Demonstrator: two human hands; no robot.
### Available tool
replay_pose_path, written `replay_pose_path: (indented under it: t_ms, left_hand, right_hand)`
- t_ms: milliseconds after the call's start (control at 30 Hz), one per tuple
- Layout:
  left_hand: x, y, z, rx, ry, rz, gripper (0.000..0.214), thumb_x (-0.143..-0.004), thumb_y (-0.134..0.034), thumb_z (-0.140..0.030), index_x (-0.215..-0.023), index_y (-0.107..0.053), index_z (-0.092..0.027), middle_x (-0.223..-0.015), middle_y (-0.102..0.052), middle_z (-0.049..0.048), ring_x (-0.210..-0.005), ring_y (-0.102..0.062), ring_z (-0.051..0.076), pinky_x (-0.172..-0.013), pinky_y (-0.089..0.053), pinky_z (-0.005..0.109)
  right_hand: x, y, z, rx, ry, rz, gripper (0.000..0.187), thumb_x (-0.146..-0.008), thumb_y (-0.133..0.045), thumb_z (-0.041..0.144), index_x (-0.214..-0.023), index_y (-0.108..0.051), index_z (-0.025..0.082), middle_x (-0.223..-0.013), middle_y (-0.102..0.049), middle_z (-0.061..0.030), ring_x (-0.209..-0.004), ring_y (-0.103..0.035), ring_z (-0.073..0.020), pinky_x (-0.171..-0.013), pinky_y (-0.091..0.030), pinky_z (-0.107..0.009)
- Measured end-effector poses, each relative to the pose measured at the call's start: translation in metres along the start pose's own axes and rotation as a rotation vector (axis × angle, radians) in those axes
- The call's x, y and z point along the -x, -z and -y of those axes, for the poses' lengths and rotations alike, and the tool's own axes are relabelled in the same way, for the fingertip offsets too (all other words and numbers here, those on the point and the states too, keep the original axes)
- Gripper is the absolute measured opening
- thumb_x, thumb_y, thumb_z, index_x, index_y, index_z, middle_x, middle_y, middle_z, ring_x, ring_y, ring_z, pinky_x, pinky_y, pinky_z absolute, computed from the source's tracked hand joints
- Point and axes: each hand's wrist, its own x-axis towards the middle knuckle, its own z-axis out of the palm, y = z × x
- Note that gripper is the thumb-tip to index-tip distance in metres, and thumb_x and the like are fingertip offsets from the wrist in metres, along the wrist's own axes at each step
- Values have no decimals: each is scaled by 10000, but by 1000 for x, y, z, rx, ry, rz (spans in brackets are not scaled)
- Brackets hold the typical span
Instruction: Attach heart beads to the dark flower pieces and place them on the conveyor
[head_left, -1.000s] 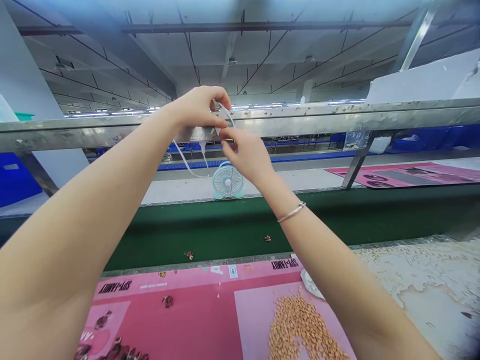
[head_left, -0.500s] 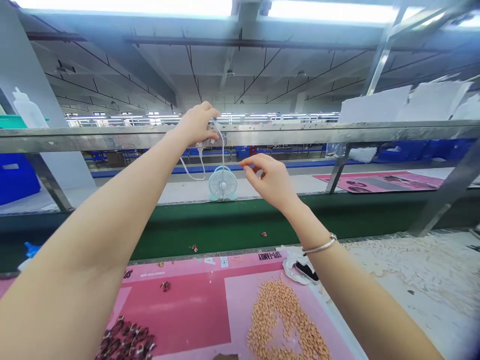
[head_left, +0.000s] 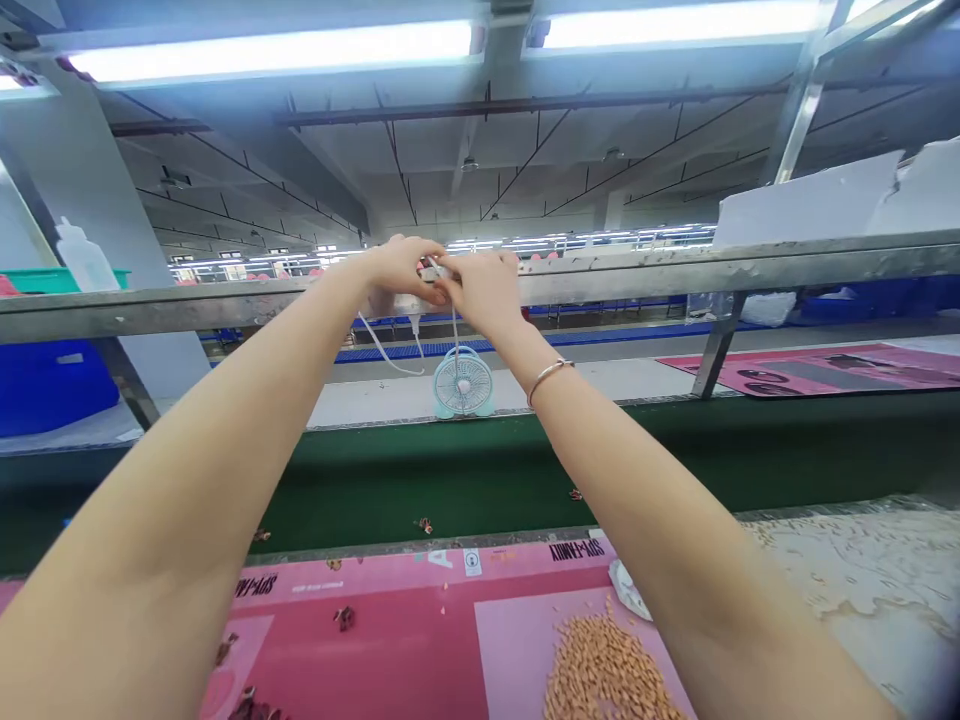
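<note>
Head view: you look forward over your own bare forearms, which reach out across the work line.

Table: under your arms lies a pink printed mat [head_left: 390, 610] with a heap of pale kernels [head_left: 604, 670] and a few dark bits on it. To its right, the pale, stained table [head_left: 847, 590] carries a crumpled white wrapper [head_left: 628, 590].

Room: past the table runs a green conveyor belt [head_left: 480, 480], then a steel rail [head_left: 675, 270] on uprights. Farther off you have a second pink mat [head_left: 810, 370], a blue bin [head_left: 52, 390], a plastic bottle [head_left: 85, 258] and long ceiling lights [head_left: 270, 50].

Held thing: a small white plastic piece [head_left: 431, 270] sits between your hands, just above the rail. A white cord [head_left: 454, 330] drops from it to a pale teal desk fan [head_left: 463, 385] standing beyond the belt.

Left grip [head_left: 405, 270]: closed on the piece from the left.

Right grip [head_left: 484, 295]: closed on it from the right, a metal bangle [head_left: 550, 378] on your wrist.

Hidden: your fingers cover most of the piece, so its exact shape is hard to make out. The mat runs out of frame at the bottom.
</note>
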Motion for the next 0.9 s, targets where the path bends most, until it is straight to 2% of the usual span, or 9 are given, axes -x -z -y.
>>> replay_pose_path:
  t_ms: [67, 133, 267, 367, 433, 567, 700, 800, 900]
  left_hand:
    - [1, -2, 7, 29, -34, -23, 800, -629, -794, -569, -1366, -642, -295, -1373, -661, 118, -1224, -593, 366, -1037, -480, 473]
    - [4, -8, 13, 61, -70, -110, 851, -605, -826, -551, -1401, -615, -338, -1469, -592, 104, -1276, -572, 368, -1052, -478, 472]
    - [14, -19, 12, 83, -93, -263, 749, -674, -798, -462, -1390, -621, -329, -1498, -541, 110, -1392, -496, 367, -1149, -418, 488]
    - [19, -22, 4, 84, -79, -265, 714, -709, -762, -408, -1398, -616, -288, -1492, -540, 137, -1412, -483, 375, -1192, -376, 498]
    - [21, -22, -1, 88, -67, -260, 753, -704, -763, -389, -1430, -584, -302, -1505, -536, 125, -1420, -477, 388, -1200, -363, 519]
    - [31, -25, -7, 110, -72, -343, 859, -695, -753, -339, -1507, -475, -370, -1534, -521, 91, -1420, -470, 384, -1191, -377, 548]
    - [54, -31, -13, 118, -103, -428, 713, -787, -641, -295, -1472, -489, -425, -1525, -514, 44, -1343, -528, 327, -1153, -452, 510]
    - [73, -34, -21, 33, -75, -495, 554, -866, -518, -222, -1404, -558, -348, -1488, -543, 75, -1339, -529, 330, -1160, -439, 527]
    - [86, -37, -27, -53, -86, -479, 484, -905, -443, -164, -1365, -579, -222, -1476, -551, 150, -1327, -546, 344, -1112, -465, 523]
  right_hand:
    - [0, -5, -5, 17, 4, 11, 137, -997, -626, 264, -1071, -735, 225, -1111, -764, -128, -1155, -615, -367, -1050, -360, -584]
    - [1, -10, -9, 42, 47, -4, 152, -1016, -582, 269, -1087, -708, 224, -1160, -739, -128, -1170, -596, -375, -1058, -345, -595]
    - [7, -13, -15, 85, 116, -18, 281, -1029, -471, 240, -1247, -646, 220, -1291, -682, -132, -1224, -573, -395, -1071, -347, -629]
    - [7, -11, -21, 70, 124, 47, 380, -998, -505, 257, -1363, -608, 239, -1394, -648, -112, -1287, -546, -399, -1105, -347, -631]
    - [4, -11, -25, 51, 113, 70, 454, -965, -543, 273, -1417, -582, 257, -1389, -656, -104, -1294, -537, -405, -1105, -353, -632]
    - [-7, -14, -33, -19, 57, 24, 593, -895, -604, 273, -1481, -521, 282, -1301, -702, -103, -1242, -558, -403, -1077, -384, -628]
    - [-7, -14, -34, -39, 84, 34, 506, -899, -612, 298, -1404, -588, 282, -1323, -704, -107, -1243, -561, -400, -1088, -389, -618]
    - [3, -8, -31, -8, 122, 67, 484, -965, -546, 334, -1440, -562, 243, -1467, -624, -121, -1367, -511, -399, -1151, -345, -631]
    - [14, -4, -29, -9, 102, 71, 610, -978, -533, 356, -1555, -435, 185, -1618, -472, -148, -1505, -396, -379, -1223, -294, -617]
